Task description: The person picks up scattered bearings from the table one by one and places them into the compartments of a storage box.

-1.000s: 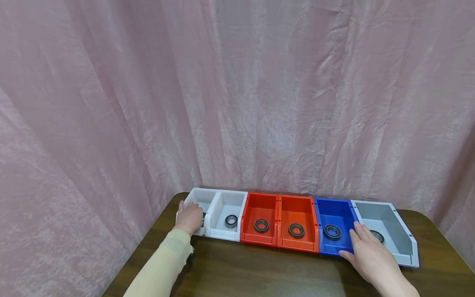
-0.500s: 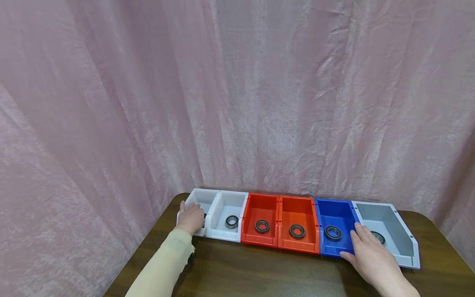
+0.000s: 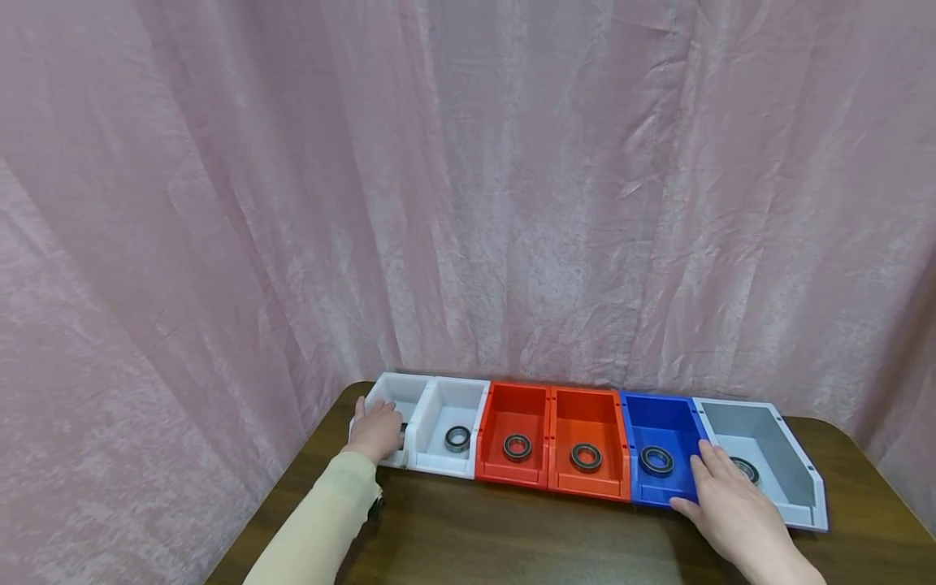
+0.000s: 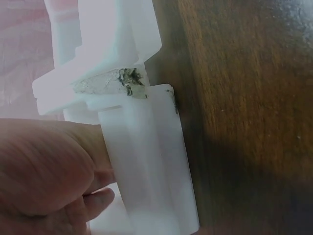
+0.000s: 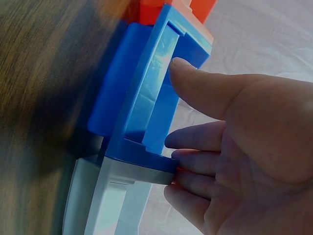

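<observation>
My left hand (image 3: 375, 430) reaches down into the leftmost white bin (image 3: 400, 387). Just right of the fingers shows a sliver of a dark ring bearing (image 3: 403, 431), mostly hidden by the hand. In the left wrist view the fingertips (image 4: 105, 196) are bent a little behind the bin's front lip (image 4: 146, 171). My right hand (image 3: 734, 504) lies over the wall between the blue bin (image 3: 664, 414) and the grey bin (image 3: 800, 455). Its fingers are stretched out and hold nothing. Inside the blue bin lies a bearing (image 3: 656, 461); another bearing (image 3: 746, 469) is partly covered in the grey one.
Between the hands stand a second white bin (image 3: 462, 394), a red bin (image 3: 517, 398) and an orange bin (image 3: 585, 406), each with one bearing. The bins form one row along the back of the wooden table (image 3: 526, 536). A pink curtain (image 3: 512, 203) hangs behind.
Both hands and all the bearings keep their places. Only the whole head view has shifted very slightly.
</observation>
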A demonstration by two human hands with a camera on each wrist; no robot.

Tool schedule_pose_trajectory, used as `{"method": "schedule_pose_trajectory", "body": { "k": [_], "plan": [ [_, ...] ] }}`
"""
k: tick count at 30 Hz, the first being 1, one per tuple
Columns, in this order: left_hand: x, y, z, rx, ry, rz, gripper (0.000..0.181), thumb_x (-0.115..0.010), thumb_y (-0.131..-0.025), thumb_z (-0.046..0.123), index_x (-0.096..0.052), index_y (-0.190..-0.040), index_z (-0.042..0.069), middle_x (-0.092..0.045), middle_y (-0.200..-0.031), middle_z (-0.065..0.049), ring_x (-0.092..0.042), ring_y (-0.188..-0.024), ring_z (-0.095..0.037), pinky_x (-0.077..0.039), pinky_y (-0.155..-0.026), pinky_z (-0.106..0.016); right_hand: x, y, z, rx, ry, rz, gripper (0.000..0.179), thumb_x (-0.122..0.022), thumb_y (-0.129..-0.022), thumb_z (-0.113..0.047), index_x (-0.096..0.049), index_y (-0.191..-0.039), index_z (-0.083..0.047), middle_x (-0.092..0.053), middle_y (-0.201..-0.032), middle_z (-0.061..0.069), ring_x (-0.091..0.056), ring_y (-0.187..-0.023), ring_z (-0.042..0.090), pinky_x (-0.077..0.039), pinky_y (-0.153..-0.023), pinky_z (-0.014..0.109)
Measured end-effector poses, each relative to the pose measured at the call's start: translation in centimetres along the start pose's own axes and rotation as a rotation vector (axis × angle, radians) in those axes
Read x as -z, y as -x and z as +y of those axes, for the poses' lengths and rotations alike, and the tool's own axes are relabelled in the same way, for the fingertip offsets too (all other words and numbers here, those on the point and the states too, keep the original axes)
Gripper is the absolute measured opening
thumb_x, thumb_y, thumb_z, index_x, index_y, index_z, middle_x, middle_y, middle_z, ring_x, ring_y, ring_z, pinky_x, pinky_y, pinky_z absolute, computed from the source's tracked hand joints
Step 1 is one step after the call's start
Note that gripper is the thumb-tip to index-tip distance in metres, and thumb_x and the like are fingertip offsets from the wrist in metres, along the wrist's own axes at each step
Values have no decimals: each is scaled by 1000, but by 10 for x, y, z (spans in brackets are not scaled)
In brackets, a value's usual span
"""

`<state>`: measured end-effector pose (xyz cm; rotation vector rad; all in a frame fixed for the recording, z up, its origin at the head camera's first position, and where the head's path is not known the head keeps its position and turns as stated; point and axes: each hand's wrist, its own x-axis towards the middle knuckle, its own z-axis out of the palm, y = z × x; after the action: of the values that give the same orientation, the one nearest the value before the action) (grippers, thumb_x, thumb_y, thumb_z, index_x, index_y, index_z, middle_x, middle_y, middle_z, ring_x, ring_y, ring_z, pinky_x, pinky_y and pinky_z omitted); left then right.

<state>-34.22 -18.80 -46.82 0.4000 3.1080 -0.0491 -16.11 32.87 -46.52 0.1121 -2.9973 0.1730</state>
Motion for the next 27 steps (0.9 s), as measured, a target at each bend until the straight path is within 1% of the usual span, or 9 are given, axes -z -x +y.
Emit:
{"method": "schedule_pose_trajectory", "body": {
  "k": [3, 7, 11, 13, 15, 18, 20, 21, 27],
  "plan": [
    [3, 4, 2, -21, 4, 25, 32, -80, -99, 13, -77, -127, -1, -59, -157, -24, -45, -154, -46, -15, -129, -73, 1, 1, 3, 8, 2, 4, 77, -87, -95, -39, -61, -134, 23, -47, -150, 49, -47, -140, 66, -45, -111, 75],
    [12, 6, 5, -43, 12, 89, 40, -79, -102, 17, -72, -136, -3, -59, -157, -25, -46, -154, -47, -24, -128, -70, 4, -2, 7, 18, 7, 31, 77, -88, -93, -37, -61, -133, 23, -47, -150, 49, -47, -140, 66, -45, -110, 75],
    [22, 11, 8, -14, 32, 161, 43, -74, -106, 19, -69, -142, -4, -58, -158, -25, -45, -154, -47, -25, -128, -70, 5, -6, 10, 30, -1, 76, 76, -88, -93, -36, -62, -133, 23, -48, -149, 49, -48, -139, 66, -46, -110, 74],
    [26, 15, 10, 3, 56, 197, 47, -70, -109, 20, -64, -148, -5, -56, -160, -25, -43, -156, -47, -24, -128, -69, 5, -9, 12, 39, -17, 105, 76, -88, -94, -35, -61, -134, 23, -49, -149, 49, -48, -139, 66, -45, -111, 73],
    [29, 20, 13, -1, 90, 249, 52, -69, -110, 20, -58, -152, -8, -54, -161, -26, -42, -156, -48, -24, -129, -70, 4, -13, 12, 39, -40, 131, 76, -86, -96, -34, -58, -137, 24, -48, -150, 48, -47, -141, 65, -44, -113, 73],
    [32, 29, 21, -41, 126, 344, 55, -71, -109, 22, -54, -153, -8, -57, -157, -27, -44, -154, -50, -26, -127, -71, 3, -16, 12, 38, -70, 163, 77, -83, -99, -33, -54, -143, 23, -46, -153, 48, -44, -144, 65, -39, -117, 74],
    [35, 37, 27, -76, 123, 403, 56, -73, -108, 24, -55, -151, -8, -60, -154, -26, -47, -151, -50, -29, -125, -72, 3, -18, 10, 42, -80, 177, 77, -81, -101, -33, -52, -146, 22, -44, -156, 47, -41, -146, 65, -36, -119, 74],
    [35, 41, 31, -87, 117, 421, 57, -74, -108, 26, -56, -151, -7, -60, -154, -26, -48, -151, -50, -30, -125, -72, 3, -18, 9, 44, -84, 181, 77, -79, -102, -34, -52, -147, 22, -44, -157, 46, -40, -147, 64, -35, -119, 74],
    [40, 61, 58, -150, 76, 465, 66, -74, -107, 38, -56, -155, -5, -59, -156, -27, -51, -149, -49, -31, -124, -72, 2, -16, -1, 77, -76, 228, 78, -79, -102, -37, -52, -150, 17, -45, -160, 42, -40, -149, 61, -32, -120, 76]
  ]
}}
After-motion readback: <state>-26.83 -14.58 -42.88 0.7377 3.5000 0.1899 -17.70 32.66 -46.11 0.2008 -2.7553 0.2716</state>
